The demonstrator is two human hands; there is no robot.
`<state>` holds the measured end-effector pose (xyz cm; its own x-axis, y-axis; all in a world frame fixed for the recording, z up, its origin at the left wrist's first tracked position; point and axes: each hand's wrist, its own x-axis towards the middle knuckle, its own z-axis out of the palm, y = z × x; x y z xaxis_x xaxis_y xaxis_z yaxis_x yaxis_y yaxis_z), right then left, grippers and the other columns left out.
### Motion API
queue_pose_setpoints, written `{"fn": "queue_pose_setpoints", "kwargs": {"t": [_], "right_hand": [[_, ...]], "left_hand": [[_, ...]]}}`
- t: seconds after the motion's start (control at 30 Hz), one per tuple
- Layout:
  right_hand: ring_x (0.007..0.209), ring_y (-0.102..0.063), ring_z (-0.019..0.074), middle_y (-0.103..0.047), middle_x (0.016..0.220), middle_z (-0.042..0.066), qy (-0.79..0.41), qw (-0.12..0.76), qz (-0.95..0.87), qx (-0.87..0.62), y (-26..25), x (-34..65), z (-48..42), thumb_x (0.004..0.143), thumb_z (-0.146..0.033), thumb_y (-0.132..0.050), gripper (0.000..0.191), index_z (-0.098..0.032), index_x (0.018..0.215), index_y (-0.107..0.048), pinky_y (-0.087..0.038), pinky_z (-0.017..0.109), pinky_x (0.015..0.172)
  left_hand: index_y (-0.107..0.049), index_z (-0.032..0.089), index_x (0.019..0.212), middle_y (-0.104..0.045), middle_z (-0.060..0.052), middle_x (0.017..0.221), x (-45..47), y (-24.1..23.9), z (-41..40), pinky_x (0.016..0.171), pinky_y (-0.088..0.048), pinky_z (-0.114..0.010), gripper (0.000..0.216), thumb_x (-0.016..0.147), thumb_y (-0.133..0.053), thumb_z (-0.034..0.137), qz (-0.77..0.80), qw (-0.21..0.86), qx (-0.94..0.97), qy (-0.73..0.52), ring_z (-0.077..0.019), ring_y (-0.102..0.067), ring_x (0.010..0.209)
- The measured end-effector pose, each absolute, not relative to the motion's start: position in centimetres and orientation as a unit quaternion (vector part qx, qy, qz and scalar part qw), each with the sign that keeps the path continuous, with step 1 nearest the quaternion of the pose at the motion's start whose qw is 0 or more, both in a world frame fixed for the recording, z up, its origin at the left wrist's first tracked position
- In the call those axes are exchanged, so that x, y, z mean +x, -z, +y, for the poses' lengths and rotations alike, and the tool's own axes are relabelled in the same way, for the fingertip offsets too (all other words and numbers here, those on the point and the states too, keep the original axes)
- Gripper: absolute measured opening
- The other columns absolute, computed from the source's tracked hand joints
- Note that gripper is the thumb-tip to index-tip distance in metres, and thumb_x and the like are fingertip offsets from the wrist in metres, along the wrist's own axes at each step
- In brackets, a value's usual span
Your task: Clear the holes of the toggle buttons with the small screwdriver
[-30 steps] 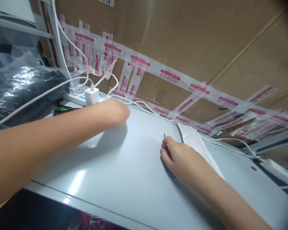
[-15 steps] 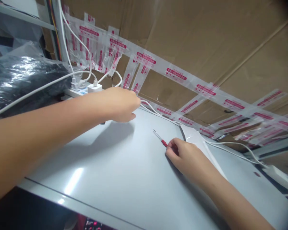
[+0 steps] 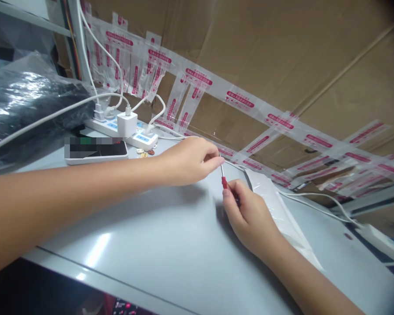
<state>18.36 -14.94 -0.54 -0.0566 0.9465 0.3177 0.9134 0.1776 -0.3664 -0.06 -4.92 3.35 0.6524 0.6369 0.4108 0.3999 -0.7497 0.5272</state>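
Observation:
My right hand (image 3: 246,212) grips a small red-handled screwdriver (image 3: 224,181) between thumb and fingers, its thin metal shaft pointing up and away from me. At the shaft's tip is my left hand (image 3: 195,161), thumb and fingertips pinched together. Whatever those fingertips hold, if anything, is too small or hidden to make out. Behind my left wrist lie several small button-like pieces (image 3: 144,153), whitish, yellow and brown. A phone-like device (image 3: 107,150) with a dark top and white side rests left of them, partly blurred out.
A white power strip (image 3: 144,140) holds a charger (image 3: 127,124) and several cables. On the grey table (image 3: 144,245), a white padded envelope (image 3: 282,214) lies beyond my right hand. Taped cardboard (image 3: 265,57) stands behind. Black plastic-wrapped goods (image 3: 36,103) sit at the left.
My left hand has moved right and slightly down from near the power strip to the screwdriver's tip, uncovering the small pieces and the device. My right hand has tilted the screwdriver more upright.

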Motion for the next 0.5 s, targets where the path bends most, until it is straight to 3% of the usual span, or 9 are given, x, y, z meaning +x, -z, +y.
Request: {"fn": "queue_pose_setpoints", "kwargs": {"t": [0.13, 0.23, 0.33, 0.5], "right_hand": [[0.054, -0.045, 0.0137, -0.049, 0.063, -0.003, -0.049, 0.260, -0.737, -0.622, 0.77, 18.22, -15.03, 0.098, -0.033, -0.037, 0.021, -0.022, 0.082, -0.045, -0.035, 0.026, 0.053], [0.054, -0.043, 0.0133, -0.049, 0.063, -0.004, -0.053, 0.259, -0.744, -0.614, 0.70, 18.25, -15.17, 0.098, -0.032, -0.038, 0.020, -0.022, 0.082, -0.044, -0.034, 0.026, 0.053], [0.054, -0.044, 0.0131, -0.051, 0.063, -0.003, -0.082, 0.263, -0.737, -0.618, 0.73, 18.24, -15.23, 0.099, -0.034, -0.039, 0.021, -0.022, 0.084, -0.047, -0.034, 0.025, 0.052], [0.061, -0.052, 0.0140, -0.060, 0.074, 0.000, -0.159, 0.298, -0.707, -0.621, 1.16, 18.12, -15.07, 0.098, -0.043, -0.047, 0.025, -0.020, 0.104, -0.056, -0.039, 0.025, 0.057]], "left_hand": [[-0.066, 0.018, 0.087, -0.070, -0.002, 0.080, 0.36, -3.16, -4.88, 0.054, -0.044, -0.023, 0.018, 0.088, -0.057, 0.034, 0.279, 0.391, 0.806, -0.345, -0.0115, -0.062, 0.064], [-0.064, 0.017, 0.087, -0.069, -0.003, 0.087, 0.57, -3.09, -4.85, 0.051, -0.048, -0.020, 0.013, 0.086, -0.060, 0.030, 0.252, 0.469, 0.765, -0.362, -0.0122, -0.065, 0.070], [-0.062, 0.017, 0.083, -0.067, -0.003, 0.082, 0.63, -3.10, -4.87, 0.049, -0.049, -0.019, 0.009, 0.084, -0.060, 0.026, 0.244, 0.482, 0.755, -0.372, -0.0113, -0.064, 0.070], [-0.058, 0.017, 0.083, -0.066, -0.002, 0.074, 0.61, -3.14, -4.91, 0.049, -0.050, -0.019, 0.007, 0.087, -0.056, 0.023, 0.256, 0.465, 0.747, -0.401, -0.0112, -0.063, 0.067]]}}
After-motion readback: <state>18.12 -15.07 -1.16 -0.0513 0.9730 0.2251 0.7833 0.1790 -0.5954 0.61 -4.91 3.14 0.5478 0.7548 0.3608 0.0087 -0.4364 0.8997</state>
